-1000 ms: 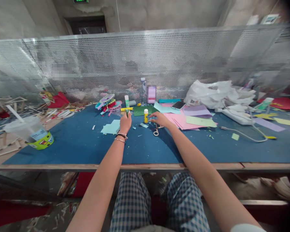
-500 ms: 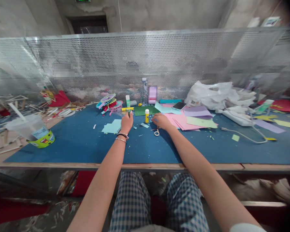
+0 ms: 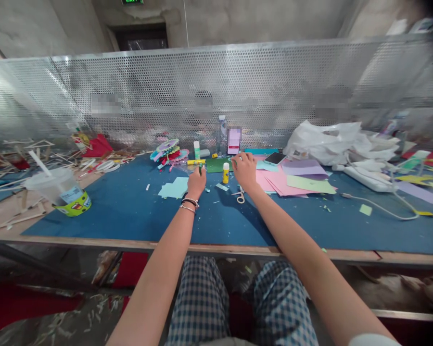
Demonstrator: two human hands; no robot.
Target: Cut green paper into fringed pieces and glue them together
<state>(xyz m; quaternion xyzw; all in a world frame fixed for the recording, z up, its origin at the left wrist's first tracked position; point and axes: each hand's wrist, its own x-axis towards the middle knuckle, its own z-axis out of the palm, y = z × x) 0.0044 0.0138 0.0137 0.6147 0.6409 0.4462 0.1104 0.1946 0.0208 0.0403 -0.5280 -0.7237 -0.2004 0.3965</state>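
Note:
My left hand [image 3: 197, 181] is closed, pinching a small dark green piece [image 3: 200, 168], apparently paper. Beside it on the table lie light blue paper pieces [image 3: 175, 187]. My right hand [image 3: 244, 168] is over the right end of a dark green paper sheet [image 3: 218, 166], fingers bent and somewhat apart; nothing shows in them. Just below that hand lies a pair of white-handled scissors [image 3: 240, 197]. Between the hands stands a yellow glue stick [image 3: 225, 173] with a white cap. A second yellow tube [image 3: 196, 162] lies behind my left hand.
Pink paper sheets [image 3: 267, 181] and a phone [image 3: 275, 158] lie right of my right hand. Farther right are a white plastic bag [image 3: 321, 139] and a power strip [image 3: 370, 178] with a cable. A plastic cup [image 3: 54, 185] with a straw stands left. A perforated metal panel [image 3: 159, 86] closes the back.
My right hand has moved away from beside the scissors, forward and up to the green sheet, leaving the scissors uncovered. My left hand keeps its pinch. The view has shifted slightly.

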